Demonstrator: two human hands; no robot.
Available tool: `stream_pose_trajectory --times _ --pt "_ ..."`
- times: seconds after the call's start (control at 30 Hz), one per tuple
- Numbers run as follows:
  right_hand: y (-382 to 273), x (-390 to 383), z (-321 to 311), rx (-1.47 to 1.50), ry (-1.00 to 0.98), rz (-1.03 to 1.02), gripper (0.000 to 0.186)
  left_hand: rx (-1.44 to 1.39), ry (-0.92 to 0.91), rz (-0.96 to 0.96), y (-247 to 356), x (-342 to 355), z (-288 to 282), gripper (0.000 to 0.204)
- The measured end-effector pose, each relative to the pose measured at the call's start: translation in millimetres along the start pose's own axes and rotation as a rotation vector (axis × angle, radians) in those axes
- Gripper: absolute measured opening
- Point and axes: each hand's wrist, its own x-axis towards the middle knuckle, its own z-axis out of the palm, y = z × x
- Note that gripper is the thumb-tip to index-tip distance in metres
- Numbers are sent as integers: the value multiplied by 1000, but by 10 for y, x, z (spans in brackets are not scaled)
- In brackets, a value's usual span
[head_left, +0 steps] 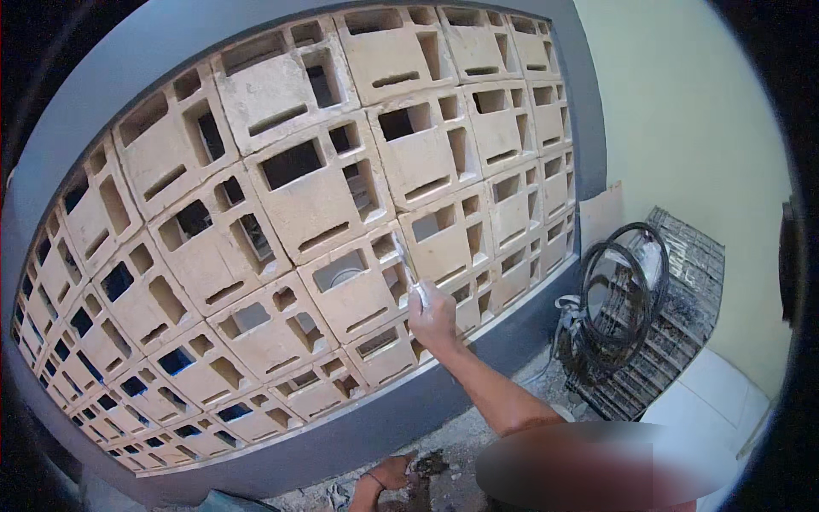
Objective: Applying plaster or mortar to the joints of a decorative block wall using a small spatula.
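Observation:
My right hand reaches up to a wall of cream ventilation blocks. Its fingers are closed around a slim, white-smeared paintbrush. The brush's tip is at the joint between two blocks, beside a small square opening; whether it touches cannot be made out. Low down, near the floor, is my left hand, with a dark band at the wrist. Its fingers are too unclear to show whether they hold anything.
A grey frame borders the blocks, with a grey ledge below. On the right, a coiled black hose hangs against a dirty slatted panel. White boards lean by the pale green wall. Debris covers the floor.

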Motion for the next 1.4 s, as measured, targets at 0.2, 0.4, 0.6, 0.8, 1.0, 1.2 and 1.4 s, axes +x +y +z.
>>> stream_pose_trajectory --times 0.2,0.4,0.6,0.8,1.0,1.2,1.4 --pt "-12 -38 -224 -43 -91 -92 14 30 26 74 7 129 50 83" --pt "218 158 -1063 -47 -170 197 15 19 120 158 -402 363 437 59" --pt "-81 753 -1450 -568 -369 -192 18 176 1 125 -415 351 500 50" --pt "-236 966 -1428 -749 -572 -306 18 15 42 44 245 -4 -51 71" --pt "100 1314 -1652 -848 -612 -360 22 -10 -18 65 287 -40 -66 82" --pt "-1 1742 -1497 -894 -686 -197 29 -8 93 98 -18 -71 212 72" --pt "-357 1893 -1414 -859 -714 -86 37 -42 111 64 259 -166 -30 60"
